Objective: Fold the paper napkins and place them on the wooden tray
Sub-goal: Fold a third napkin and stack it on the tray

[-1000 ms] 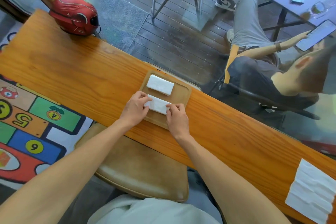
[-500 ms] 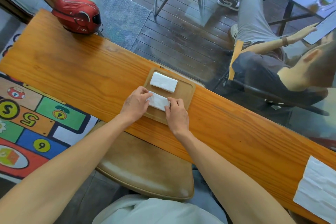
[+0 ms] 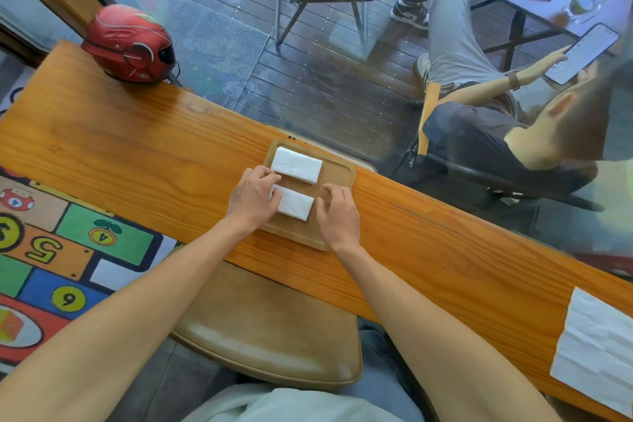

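Observation:
A wooden tray (image 3: pixel 337 175) lies on the long wooden counter (image 3: pixel 137 161). Two folded white napkins lie on it: the far napkin (image 3: pixel 296 164) and the near napkin (image 3: pixel 295 204). My left hand (image 3: pixel 252 197) rests on the near napkin's left end, fingers curled over its edge. My right hand (image 3: pixel 337 214) hovers just right of that napkin, fingers apart and off the paper. A stack of unfolded napkins (image 3: pixel 597 349) lies at the counter's far right.
A red helmet (image 3: pixel 130 43) sits at the counter's left end. A glass pane runs behind the counter; beyond it people sit on chairs at a table. A tan padded stool (image 3: pixel 274 332) stands below my arms, with a colourful number mat (image 3: pixel 51 250) on the left.
My right hand has lifted off the near napkin and moved slightly right. My left hand stays on its left end. The camera view shifted a little.

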